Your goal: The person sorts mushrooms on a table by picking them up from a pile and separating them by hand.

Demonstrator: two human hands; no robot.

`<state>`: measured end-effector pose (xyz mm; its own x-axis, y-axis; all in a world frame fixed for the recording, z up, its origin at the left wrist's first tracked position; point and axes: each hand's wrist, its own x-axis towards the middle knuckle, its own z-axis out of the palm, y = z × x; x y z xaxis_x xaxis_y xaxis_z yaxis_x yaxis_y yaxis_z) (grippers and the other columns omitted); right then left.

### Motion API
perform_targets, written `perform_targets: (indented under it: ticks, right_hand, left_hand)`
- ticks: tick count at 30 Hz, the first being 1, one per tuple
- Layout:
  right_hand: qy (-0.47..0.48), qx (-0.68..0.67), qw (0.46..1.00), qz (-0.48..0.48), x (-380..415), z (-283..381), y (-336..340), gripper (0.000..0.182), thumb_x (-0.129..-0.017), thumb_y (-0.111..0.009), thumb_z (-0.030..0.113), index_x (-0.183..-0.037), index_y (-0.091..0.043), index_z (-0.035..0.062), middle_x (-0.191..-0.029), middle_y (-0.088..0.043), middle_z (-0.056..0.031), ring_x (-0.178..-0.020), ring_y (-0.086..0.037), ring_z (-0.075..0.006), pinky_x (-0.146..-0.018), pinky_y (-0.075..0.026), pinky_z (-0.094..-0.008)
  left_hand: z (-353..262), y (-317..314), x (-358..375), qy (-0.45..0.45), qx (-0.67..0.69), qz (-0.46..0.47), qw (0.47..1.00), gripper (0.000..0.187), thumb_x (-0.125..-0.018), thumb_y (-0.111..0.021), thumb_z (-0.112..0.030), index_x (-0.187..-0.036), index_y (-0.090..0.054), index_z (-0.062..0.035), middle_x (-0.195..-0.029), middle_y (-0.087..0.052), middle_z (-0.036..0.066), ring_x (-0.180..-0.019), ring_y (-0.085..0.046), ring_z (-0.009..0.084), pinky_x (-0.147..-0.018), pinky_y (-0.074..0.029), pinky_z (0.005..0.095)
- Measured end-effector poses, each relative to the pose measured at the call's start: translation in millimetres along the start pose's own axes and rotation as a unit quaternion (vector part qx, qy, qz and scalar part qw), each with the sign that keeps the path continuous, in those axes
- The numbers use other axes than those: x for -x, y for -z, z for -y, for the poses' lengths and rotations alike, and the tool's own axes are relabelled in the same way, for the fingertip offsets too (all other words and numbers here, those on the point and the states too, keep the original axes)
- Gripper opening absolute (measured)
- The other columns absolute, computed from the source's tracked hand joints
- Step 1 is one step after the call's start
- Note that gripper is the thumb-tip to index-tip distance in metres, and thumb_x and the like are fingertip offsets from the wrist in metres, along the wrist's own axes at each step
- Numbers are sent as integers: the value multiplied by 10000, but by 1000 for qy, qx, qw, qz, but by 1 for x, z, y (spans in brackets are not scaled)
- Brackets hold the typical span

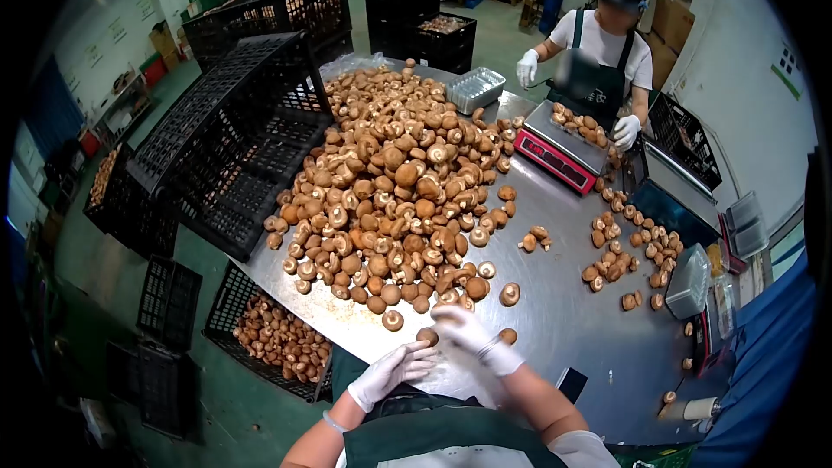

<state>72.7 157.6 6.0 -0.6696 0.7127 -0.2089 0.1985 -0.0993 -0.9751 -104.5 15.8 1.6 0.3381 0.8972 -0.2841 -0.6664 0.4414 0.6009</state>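
Observation:
My left hand (397, 373), in a white glove, is at the near edge of the metal table with its fingers stretched out to the right. A brown mushroom (427, 336) sits right at its fingertips. My right hand (464, 328), gloved too, reaches across the front of the large mushroom pile (390, 182); its fingers are smeared by motion close to a mushroom (449, 296). Just right of that wrist lies another mushroom (508, 336). A single mushroom (393, 321) rests between the pile and my left hand.
A black crate (251, 139) lies tipped beside the pile; a crate of mushrooms (282, 338) stands below the table's left edge. Across the table a co-worker (607, 52) stands behind a red scale (555, 152). Clear plastic trays (477, 89) and a dark phone-like object (570, 384) lie on the table.

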Motion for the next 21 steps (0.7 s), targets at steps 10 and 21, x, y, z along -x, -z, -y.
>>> perform_targets:
  ticks: [10,21]
  right_hand:
    - [92,-594,657,-456,8,-98,241,715,-868,-544,535,-1333,-382,17,-1217,-535,-169,-988,-577,-265,-812,-522,-399]
    - [198,327,908,-173,-178,-19,63,522,-766,-670,328,-1190,-569,41,-1206,-563,-202,-1128,-527,-345,-979,-411,-396]
  left_hand:
    - [-23,48,-7,-155,-494,-295,803,308,-886,-589,-215,-1128,-601,-25,-1070,-621,146,-983,-611,266,-889,-463,321]
    - [-41,41,-89,-284,-708,-253,595,425,-811,-633,-252,-1160,-581,-16,-1231,-538,197,-1159,-472,386,-988,-392,429]
